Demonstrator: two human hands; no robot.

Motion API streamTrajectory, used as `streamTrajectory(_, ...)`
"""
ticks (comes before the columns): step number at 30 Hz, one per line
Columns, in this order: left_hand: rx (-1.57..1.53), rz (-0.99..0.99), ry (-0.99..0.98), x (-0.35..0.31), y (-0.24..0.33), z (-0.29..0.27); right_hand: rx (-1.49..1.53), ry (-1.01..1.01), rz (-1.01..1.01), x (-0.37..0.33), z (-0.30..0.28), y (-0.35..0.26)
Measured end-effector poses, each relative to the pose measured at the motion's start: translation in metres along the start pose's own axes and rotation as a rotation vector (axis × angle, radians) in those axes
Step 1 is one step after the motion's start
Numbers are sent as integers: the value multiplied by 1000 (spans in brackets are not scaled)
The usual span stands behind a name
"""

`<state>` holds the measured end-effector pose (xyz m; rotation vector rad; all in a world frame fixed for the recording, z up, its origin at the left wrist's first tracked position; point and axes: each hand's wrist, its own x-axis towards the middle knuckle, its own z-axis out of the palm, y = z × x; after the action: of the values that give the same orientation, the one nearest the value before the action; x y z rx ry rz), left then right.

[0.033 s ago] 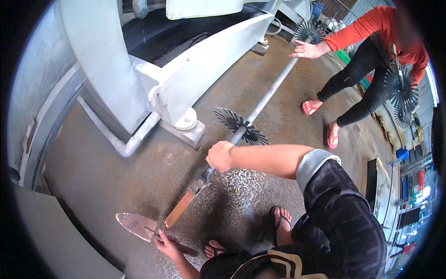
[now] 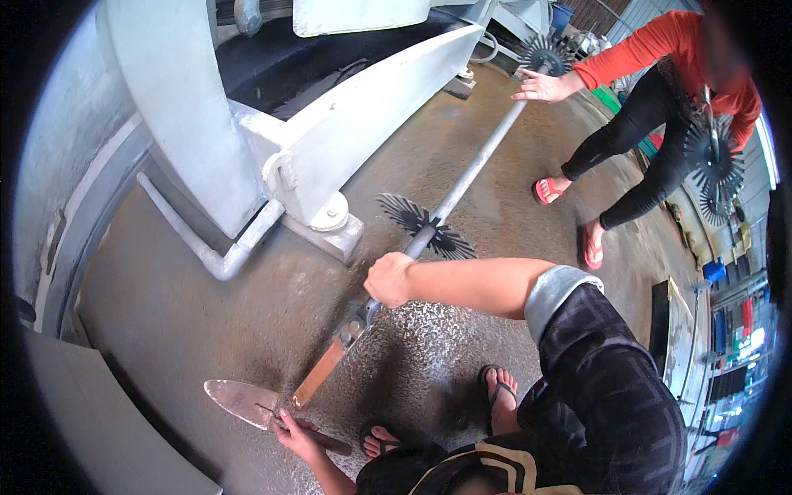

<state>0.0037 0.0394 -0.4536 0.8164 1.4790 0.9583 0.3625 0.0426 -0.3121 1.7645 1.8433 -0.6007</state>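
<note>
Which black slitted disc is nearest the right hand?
The black slitted disc on the grey metal pole just beyond the right hand; others are near someone in red.

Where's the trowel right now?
In the head view, the trowel is at lower left, held in the left hand, its blade pointing left, near the lower end of the orange-brown strip on the long pole.

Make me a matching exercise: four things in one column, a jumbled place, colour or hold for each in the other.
1. Trowel
2. Long metal pole
3. Sandals of the co-worker
4. Flat strip

A. Red
B. Orange-brown, at the pole's near end
C. In the left hand
D. Gripped by the right hand

Pairs: 1-C, 2-D, 3-A, 4-B
</note>
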Motion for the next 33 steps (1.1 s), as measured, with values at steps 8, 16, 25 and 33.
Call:
streamTrajectory(8,142,185,127,2,24,-8,49,96,-64,8,-4,-39)
streamTrajectory(16,447,230,94,-21,92,-41,126,139,-149,28,11,-76)
streamTrajectory(25,365,151,132,-10,65,-63,132,150,-134,23,34,-86)
streamTrajectory(33,322,-91,106,25,-6,-74,168,110,-206,-23,33,-63)
